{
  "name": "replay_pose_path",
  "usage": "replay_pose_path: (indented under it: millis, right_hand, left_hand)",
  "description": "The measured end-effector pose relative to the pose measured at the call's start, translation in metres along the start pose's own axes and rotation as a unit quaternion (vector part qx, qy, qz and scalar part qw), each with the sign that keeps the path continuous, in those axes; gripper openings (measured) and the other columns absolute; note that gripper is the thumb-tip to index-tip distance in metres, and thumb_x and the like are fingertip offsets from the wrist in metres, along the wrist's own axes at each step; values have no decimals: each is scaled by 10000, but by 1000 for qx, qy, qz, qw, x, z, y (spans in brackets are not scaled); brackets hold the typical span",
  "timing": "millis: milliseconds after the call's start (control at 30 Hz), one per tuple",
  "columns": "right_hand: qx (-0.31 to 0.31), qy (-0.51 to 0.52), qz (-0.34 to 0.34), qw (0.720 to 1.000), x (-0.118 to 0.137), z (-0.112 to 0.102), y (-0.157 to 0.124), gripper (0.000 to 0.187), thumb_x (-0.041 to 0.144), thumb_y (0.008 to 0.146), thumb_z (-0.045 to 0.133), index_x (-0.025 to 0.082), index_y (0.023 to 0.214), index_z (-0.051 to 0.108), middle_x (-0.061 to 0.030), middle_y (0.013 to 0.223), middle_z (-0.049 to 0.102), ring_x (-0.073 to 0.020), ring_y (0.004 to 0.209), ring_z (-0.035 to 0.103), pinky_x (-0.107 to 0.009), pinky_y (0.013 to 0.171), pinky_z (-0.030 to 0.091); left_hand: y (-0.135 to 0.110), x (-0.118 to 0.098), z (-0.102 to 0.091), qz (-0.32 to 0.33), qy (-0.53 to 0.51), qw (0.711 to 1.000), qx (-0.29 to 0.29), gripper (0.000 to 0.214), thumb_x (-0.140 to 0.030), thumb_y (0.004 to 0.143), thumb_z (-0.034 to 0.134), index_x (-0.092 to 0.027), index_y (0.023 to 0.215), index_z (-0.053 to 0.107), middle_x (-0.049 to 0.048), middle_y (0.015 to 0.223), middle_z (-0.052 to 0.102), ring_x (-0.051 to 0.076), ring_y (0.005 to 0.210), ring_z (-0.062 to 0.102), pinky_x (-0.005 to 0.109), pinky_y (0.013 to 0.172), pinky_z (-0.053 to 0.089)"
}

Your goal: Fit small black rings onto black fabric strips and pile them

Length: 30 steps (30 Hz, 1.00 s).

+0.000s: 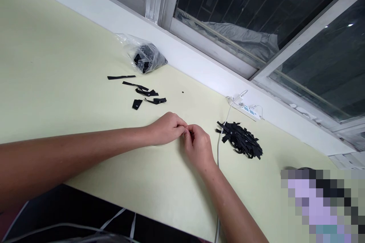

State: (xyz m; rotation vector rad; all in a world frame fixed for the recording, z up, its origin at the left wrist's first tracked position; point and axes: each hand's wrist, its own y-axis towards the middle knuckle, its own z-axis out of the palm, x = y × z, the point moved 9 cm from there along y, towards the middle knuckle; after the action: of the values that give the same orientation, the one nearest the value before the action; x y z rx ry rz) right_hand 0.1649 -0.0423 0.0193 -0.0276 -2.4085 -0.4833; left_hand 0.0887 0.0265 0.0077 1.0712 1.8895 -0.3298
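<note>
My left hand (168, 128) and my right hand (199, 145) meet fingertip to fingertip over the table, both closed in a pinch. A small dark bit shows inside the curl of my right fingers; what the two pinches hold is mostly hidden. Beyond my left hand lie several loose black fabric strips (146, 92), one of them a short piece (137, 104) with a small white mark. To the right of my right hand is a heap of black strips (242, 140), some with white marks.
A clear plastic bag (148, 57) with black pieces inside lies near the wall. A white cable (219, 148) runs from a power strip (248, 111) past the heap and my right forearm. A pixelated patch covers the lower right. Windows (228, 41) line the back of the pale green table (57, 95).
</note>
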Motion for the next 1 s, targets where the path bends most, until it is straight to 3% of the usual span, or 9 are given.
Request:
replay_pose_path:
  millis: [133, 400, 633, 1000]
  right_hand:
    - [-4, 7, 3, 1000, 2, 0, 0, 164, 254, 938, 442, 205, 872, 584, -38, 832, 663, -170, 725, 582, -287, 651, 428]
    - [-11, 19, 45, 999, -16, -6, 4, 181, 335, 935, 469, 211, 885, 592, -21, 809, 643, -163, 696, 569, -289, 642, 430]
    - [1, 12, 54, 998, -23, -7, 5, 188, 360, 925, 472, 215, 873, 579, -11, 791, 647, -137, 624, 537, -266, 585, 396]
    - [0, -13, 63, 998, -31, -13, 8, 210, 377, 921, 467, 219, 862, 592, -3, 747, 648, -132, 564, 510, -263, 546, 373]
  left_hand:
    - [-1, 2, -2, -16, 15, 1000, -13, 291, -154, 823, 409, -170, 609, 605, -1, 587, 570, 121, 573, 476, 273, 553, 341]
    - [1, -7, 0, 15, 54, 998, 7, 239, -226, 883, 451, -182, 775, 659, -4, 666, 599, 133, 625, 487, 278, 586, 346]
    - [5, -6, -6, 42, 93, 995, 5, 245, -270, 906, 491, -186, 875, 718, 30, 844, 661, 161, 789, 577, 288, 706, 406]
    - [5, 0, 0, 69, 164, 983, 36, 372, -302, 997, 331, -189, 967, 684, 57, 903, 632, 184, 835, 574, 310, 739, 393]
